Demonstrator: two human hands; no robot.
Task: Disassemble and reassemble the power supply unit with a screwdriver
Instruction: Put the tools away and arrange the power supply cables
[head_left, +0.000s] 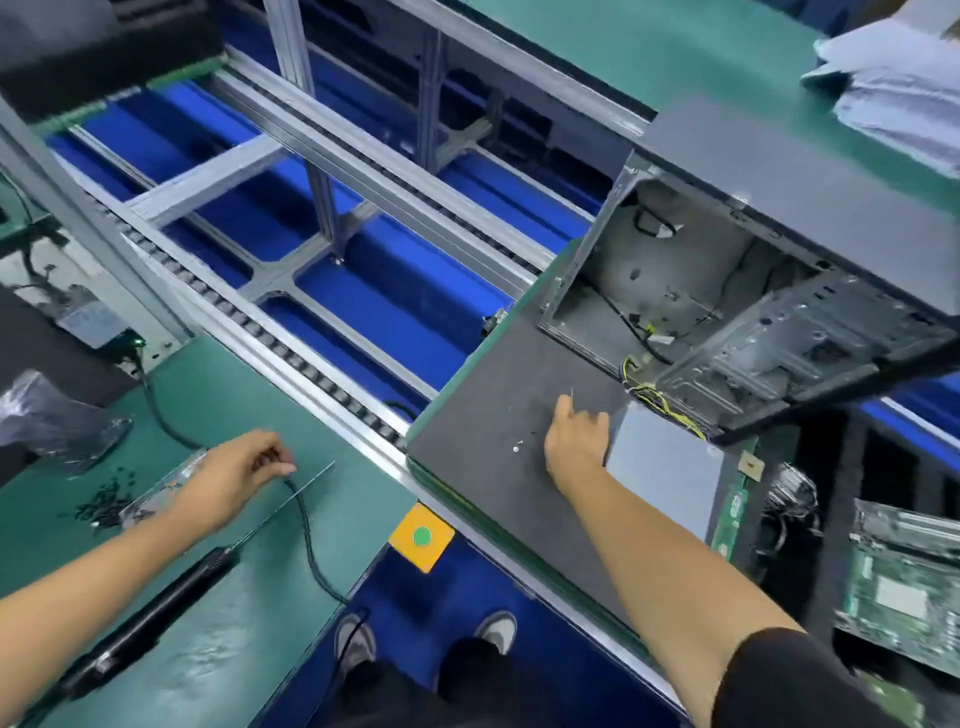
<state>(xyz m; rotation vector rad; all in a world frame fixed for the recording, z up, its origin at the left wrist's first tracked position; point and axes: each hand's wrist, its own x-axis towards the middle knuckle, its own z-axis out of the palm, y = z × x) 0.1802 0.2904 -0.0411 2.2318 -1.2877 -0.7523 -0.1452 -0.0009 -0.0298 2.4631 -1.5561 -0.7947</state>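
The grey power supply unit (667, 470) lies on a dark foam mat (483, 415), its yellow and black wires (670, 410) running into the open computer case (727, 291) behind it. My right hand (576, 441) grips the unit's left edge near its far corner. A loose screw (516, 448) lies on the mat just left of that hand. The black electric screwdriver (150, 618) lies on the green bench at the lower left, its long bit pointing up and right. My left hand (239, 473) hovers over the bit's far end, fingers curled round the black cable (311, 540).
A clear tray (156, 493) and a heap of black screws (104, 506) sit beside my left wrist. A roller conveyor (270, 332) separates the bench from the mat. A yellow box with a green button (422, 536) sits at the bench corner. A circuit board (904, 587) lies at right.
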